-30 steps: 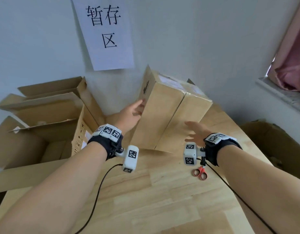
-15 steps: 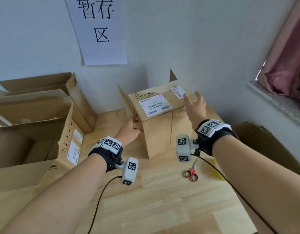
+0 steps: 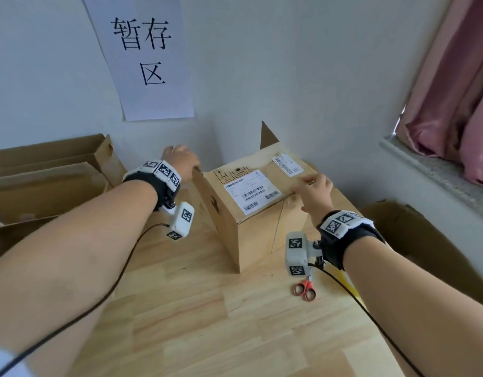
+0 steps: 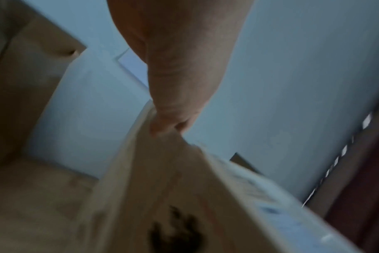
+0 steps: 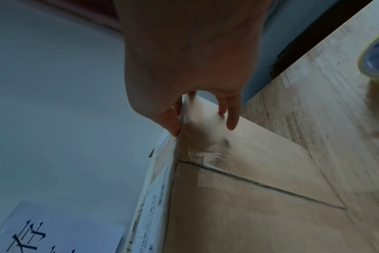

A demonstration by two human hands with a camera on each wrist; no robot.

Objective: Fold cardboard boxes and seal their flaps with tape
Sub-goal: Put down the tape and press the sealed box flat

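Cardboard box (image 3: pixel 258 202) gripped at opposite top edges by your left hand (image 3: pixel 180 160) and right hand (image 3: pixel 315 193) (fingers curled over): set it down squarely.

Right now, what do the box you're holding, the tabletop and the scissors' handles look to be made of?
Box: brown cardboard, matte, with paper labels stuck on top; glossy clear tape shows on its near face in the right wrist view.
Tabletop: light wood, joined strips with visible grain, smooth finish.
Scissors: red handles, probably plastic; too small to be sure.
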